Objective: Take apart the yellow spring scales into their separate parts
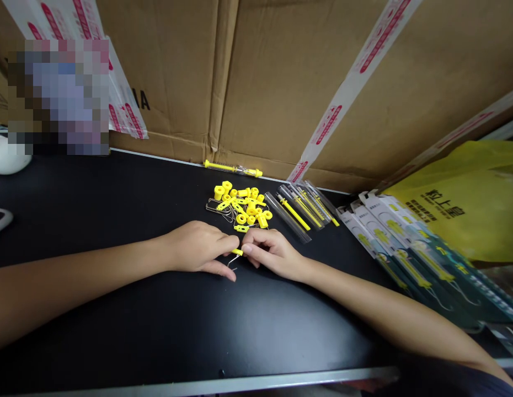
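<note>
My left hand (204,248) is closed on a small yellow plastic piece (237,252), its thumb stretched below. A thin bent metal wire (232,261) hangs at that piece, just above the left thumb tip. My right hand (273,253) meets it from the other side, thumb and forefinger pinched at the piece's right end; the fingers hide part of what they grip. Right behind the hands lies a pile of yellow plastic parts (251,210), caps and flat tabs, mixed with metal wire hooks (215,207).
Clear plastic tubes (287,218) with yellow rods lie right of the pile. An assembled yellow tube device (233,167) rests against the cardboard box (273,99). Packaged items (399,242) and a yellow bag (455,198) stand right. A white object (10,154) is far left on the black table (169,331).
</note>
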### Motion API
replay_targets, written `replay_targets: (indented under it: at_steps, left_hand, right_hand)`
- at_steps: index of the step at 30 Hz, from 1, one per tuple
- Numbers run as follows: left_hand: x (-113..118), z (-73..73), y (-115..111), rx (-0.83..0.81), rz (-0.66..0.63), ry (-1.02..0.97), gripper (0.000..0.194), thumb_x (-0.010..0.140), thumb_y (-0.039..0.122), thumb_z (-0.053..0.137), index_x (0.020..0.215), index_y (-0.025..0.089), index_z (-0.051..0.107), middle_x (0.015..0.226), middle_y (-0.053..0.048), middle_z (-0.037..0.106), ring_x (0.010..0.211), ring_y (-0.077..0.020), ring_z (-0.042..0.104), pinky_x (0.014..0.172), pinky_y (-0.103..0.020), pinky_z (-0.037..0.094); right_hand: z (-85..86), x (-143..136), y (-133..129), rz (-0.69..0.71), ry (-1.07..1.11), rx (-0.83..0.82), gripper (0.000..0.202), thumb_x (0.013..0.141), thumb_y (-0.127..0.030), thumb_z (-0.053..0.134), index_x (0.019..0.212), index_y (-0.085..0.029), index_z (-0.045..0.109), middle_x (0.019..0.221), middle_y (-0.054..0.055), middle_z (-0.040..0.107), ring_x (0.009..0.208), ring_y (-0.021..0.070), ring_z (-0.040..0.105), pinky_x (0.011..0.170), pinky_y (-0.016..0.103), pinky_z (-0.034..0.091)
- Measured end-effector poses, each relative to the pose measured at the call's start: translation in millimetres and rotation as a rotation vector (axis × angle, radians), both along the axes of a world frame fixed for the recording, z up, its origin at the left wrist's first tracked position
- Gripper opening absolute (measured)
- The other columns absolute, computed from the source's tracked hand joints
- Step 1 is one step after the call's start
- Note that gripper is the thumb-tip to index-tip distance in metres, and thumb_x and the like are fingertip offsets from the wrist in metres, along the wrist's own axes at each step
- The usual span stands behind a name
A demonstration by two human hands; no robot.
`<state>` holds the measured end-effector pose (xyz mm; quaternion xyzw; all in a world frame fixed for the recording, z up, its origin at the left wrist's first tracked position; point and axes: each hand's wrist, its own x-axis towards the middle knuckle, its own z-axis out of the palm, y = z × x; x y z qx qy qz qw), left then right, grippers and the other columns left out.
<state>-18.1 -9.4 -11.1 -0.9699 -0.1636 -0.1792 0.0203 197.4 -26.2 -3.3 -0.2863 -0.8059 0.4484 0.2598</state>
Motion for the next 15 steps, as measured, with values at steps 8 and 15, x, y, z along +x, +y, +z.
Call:
replay_targets:
  at_steps: [8, 15]
  left_hand:
    - [0.2, 0.1, -0.4, 0.024, 0.007, 0.034, 0.052, 0.087, 0.065, 0.025, 0.073, 0.019, 0.044, 0.059, 0.001, 0.056, 0.050, -0.0135, 0.052, 0.045, -0.025, 0.026]
    - [0.2, -1.2, -1.1, 0.044, -0.009, 0.034, 0.052, 0.087, 0.065, 0.026, 0.071, 0.019, 0.044, 0.057, 0.003, 0.054, 0.049, -0.0117, 0.051, 0.045, -0.024, 0.024]
  right_hand:
    - [-0.3, -0.7, 3.4, 0.024, 0.030, -0.091, 0.029, 0.090, -0.036, 0.050, 0.070, -0.015, 0.052, 0.056, -0.005, 0.048, 0.051, 0.0068, 0.043, 0.054, 0.020, 0.038]
    - [-0.8, -0.3, 4.5, 0.017, 0.014, -0.095, 0.033, 0.086, -0.041, 0.054, 0.067, -0.015, 0.053, 0.054, -0.005, 0.048, 0.051, 0.0070, 0.043, 0.053, 0.020, 0.037]
